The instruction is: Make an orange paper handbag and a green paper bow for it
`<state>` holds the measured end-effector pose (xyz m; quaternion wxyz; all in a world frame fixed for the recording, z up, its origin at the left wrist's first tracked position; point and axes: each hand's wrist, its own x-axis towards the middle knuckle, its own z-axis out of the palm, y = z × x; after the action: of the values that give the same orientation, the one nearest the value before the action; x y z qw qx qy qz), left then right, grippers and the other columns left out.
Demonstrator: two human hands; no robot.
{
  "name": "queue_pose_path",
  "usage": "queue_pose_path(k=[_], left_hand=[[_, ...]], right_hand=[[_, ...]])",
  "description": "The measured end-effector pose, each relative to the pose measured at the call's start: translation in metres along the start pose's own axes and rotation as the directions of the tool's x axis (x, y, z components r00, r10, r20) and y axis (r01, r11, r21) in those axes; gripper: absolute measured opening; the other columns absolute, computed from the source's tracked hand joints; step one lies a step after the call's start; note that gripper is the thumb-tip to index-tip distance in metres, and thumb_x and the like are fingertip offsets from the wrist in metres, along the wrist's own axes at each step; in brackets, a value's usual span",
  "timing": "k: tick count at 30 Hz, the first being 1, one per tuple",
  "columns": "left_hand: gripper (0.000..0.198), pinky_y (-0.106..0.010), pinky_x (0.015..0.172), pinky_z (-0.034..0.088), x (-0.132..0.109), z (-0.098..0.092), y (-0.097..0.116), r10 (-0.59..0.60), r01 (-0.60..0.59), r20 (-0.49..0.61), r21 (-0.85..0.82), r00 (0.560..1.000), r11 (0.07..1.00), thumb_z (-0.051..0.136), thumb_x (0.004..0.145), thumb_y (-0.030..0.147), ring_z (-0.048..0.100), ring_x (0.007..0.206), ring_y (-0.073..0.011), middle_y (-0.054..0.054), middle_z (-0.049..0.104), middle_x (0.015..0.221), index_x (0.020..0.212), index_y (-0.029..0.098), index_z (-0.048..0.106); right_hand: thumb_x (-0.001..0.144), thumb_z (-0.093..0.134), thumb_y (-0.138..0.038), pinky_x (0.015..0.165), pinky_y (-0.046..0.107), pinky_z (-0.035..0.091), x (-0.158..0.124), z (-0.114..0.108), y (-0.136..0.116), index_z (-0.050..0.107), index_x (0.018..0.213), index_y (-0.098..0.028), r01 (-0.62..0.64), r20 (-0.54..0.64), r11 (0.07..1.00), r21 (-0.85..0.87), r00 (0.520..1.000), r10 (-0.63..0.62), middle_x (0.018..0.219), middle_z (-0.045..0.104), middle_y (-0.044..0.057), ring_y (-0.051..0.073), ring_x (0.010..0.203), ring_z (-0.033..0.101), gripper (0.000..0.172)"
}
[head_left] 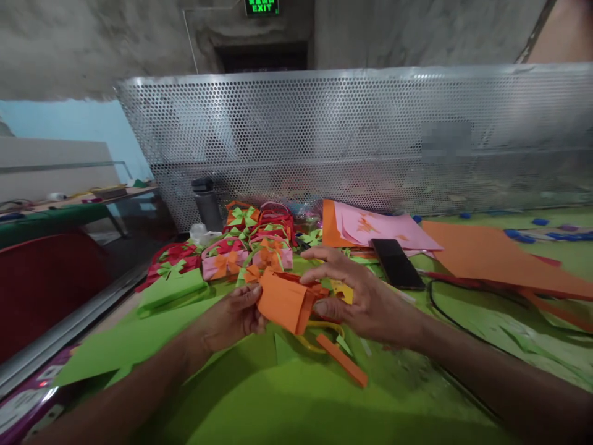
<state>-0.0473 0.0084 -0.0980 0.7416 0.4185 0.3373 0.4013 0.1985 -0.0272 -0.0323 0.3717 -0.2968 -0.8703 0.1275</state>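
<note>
A small folded orange paper bag (285, 300) is in front of me over the green table, its upper edge parted. My left hand (243, 312) pinches its left side between thumb and fingers. At the bag's right side, my right hand (354, 293) has its fingers spread and curved, with the thumb beside the orange paper; whether it touches is unclear. Yellow-handled scissors (319, 346) lie partly hidden under the bag. An orange paper strip (343, 361) lies just below my right hand. Behind are finished-looking pink paper bags (225, 262) with bows.
A black phone (397, 264) lies right of centre, near pink sheets (380, 225) and a large orange sheet (504, 256). Green paper (130, 337) lies left. A dark bottle (208, 204) stands at the back before a perforated metal panel (352, 136). A black cable (456, 318) crosses the right.
</note>
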Motion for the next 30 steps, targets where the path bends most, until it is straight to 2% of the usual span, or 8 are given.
queue_pose_path(k=[7, 15, 20, 23, 24, 26, 28, 30], left_hand=[[0.026, -0.022, 0.05, 0.053, 0.001, 0.002, -0.004, -0.013, 0.012, 0.044, 0.021, 0.999, 1.0, 0.07, 0.069, 0.032, 0.06, 0.05, -0.0099, 0.0, 0.065, 0.069, 0.087, 0.015, 0.06], [0.037, -0.039, 0.071, 0.052, 0.002, 0.003, -0.006, -0.006, 0.001, 0.03, 0.159, 1.0, 0.987, 0.071, 0.064, 0.038, 0.064, 0.078, -0.0188, -0.002, 0.065, 0.089, 0.095, 0.023, 0.059], [0.03, -0.026, 0.055, 0.048, -0.001, 0.003, 0.016, 0.029, 0.014, -0.098, 0.415, 0.995, 0.91, 0.071, 0.065, 0.029, 0.062, 0.066, -0.0167, -0.006, 0.066, 0.082, 0.09, 0.015, 0.062], [0.025, -0.018, 0.044, 0.038, -0.011, 0.014, 0.034, 0.191, -0.045, -0.214, 0.545, 0.958, 0.837, 0.071, 0.064, 0.024, 0.051, 0.047, -0.0072, 0.001, 0.064, 0.071, 0.086, 0.016, 0.062], [0.023, -0.018, 0.046, 0.038, -0.016, 0.021, 0.037, 0.271, -0.082, -0.231, 0.602, 0.935, 0.794, 0.07, 0.066, 0.023, 0.049, 0.047, -0.0065, 0.002, 0.064, 0.07, 0.086, 0.016, 0.062], [0.018, -0.02, 0.048, 0.04, -0.026, 0.035, 0.037, 0.448, -0.15, -0.11, 0.849, 0.887, 0.506, 0.066, 0.069, 0.024, 0.052, 0.049, -0.0081, 0.0, 0.065, 0.076, 0.086, 0.016, 0.064], [0.023, -0.021, 0.055, 0.043, -0.035, 0.048, 0.028, 0.427, -0.275, 0.138, 0.921, 0.894, 0.277, 0.064, 0.071, 0.019, 0.055, 0.057, -0.0089, -0.002, 0.066, 0.09, 0.094, 0.02, 0.064], [0.024, -0.022, 0.061, 0.045, -0.039, 0.054, 0.015, 0.341, -0.403, 0.334, 0.902, 0.879, 0.156, 0.063, 0.073, 0.02, 0.057, 0.062, -0.0097, -0.004, 0.065, 0.098, 0.097, 0.02, 0.062]], right_hand=[[0.072, 0.067, -0.03, 0.1, 0.042, 0.032, 0.001, 0.004, 0.002, 0.058, 0.103, -0.017, -0.064, 0.122, 0.998, 0.012, 0.991, 0.062, 0.134, 0.041, 0.013, 0.024, 0.126, 0.034, 0.034], [0.074, 0.066, -0.023, 0.105, 0.043, 0.022, -0.001, 0.009, 0.003, 0.065, 0.079, -0.018, 0.014, 0.266, 0.996, -0.091, 0.964, 0.01, 0.136, 0.037, 0.008, 0.026, 0.133, 0.018, 0.007], [0.077, 0.063, -0.021, 0.105, 0.044, 0.02, -0.001, 0.013, 0.002, 0.065, 0.074, -0.018, 0.065, 0.304, 0.972, -0.226, 0.953, 0.006, 0.134, 0.039, 0.009, 0.027, 0.133, 0.016, 0.005], [0.079, 0.06, -0.019, 0.103, 0.045, 0.021, -0.002, 0.019, 0.003, 0.065, 0.074, -0.019, 0.099, 0.33, 0.955, -0.28, 0.944, -0.001, 0.132, 0.041, 0.008, 0.027, 0.131, 0.019, 0.006], [0.079, 0.06, -0.017, 0.103, 0.045, 0.022, -0.003, 0.022, 0.003, 0.065, 0.074, -0.019, 0.11, 0.339, 0.951, -0.29, 0.941, -0.005, 0.132, 0.041, 0.009, 0.027, 0.13, 0.021, 0.007], [0.078, 0.059, -0.014, 0.102, 0.046, 0.023, -0.004, 0.027, 0.005, 0.065, 0.074, -0.019, 0.128, 0.358, 0.941, -0.312, 0.934, -0.008, 0.132, 0.04, 0.009, 0.027, 0.128, 0.025, 0.008], [0.077, 0.059, -0.012, 0.101, 0.048, 0.023, -0.006, 0.032, 0.006, 0.066, 0.077, -0.019, 0.144, 0.371, 0.934, -0.328, 0.929, -0.013, 0.131, 0.04, 0.01, 0.028, 0.127, 0.027, 0.01], [0.077, 0.059, -0.01, 0.101, 0.05, 0.022, -0.008, 0.037, 0.007, 0.066, 0.081, -0.02, 0.162, 0.374, 0.932, -0.326, 0.927, -0.03, 0.131, 0.041, 0.01, 0.029, 0.128, 0.025, 0.013]])
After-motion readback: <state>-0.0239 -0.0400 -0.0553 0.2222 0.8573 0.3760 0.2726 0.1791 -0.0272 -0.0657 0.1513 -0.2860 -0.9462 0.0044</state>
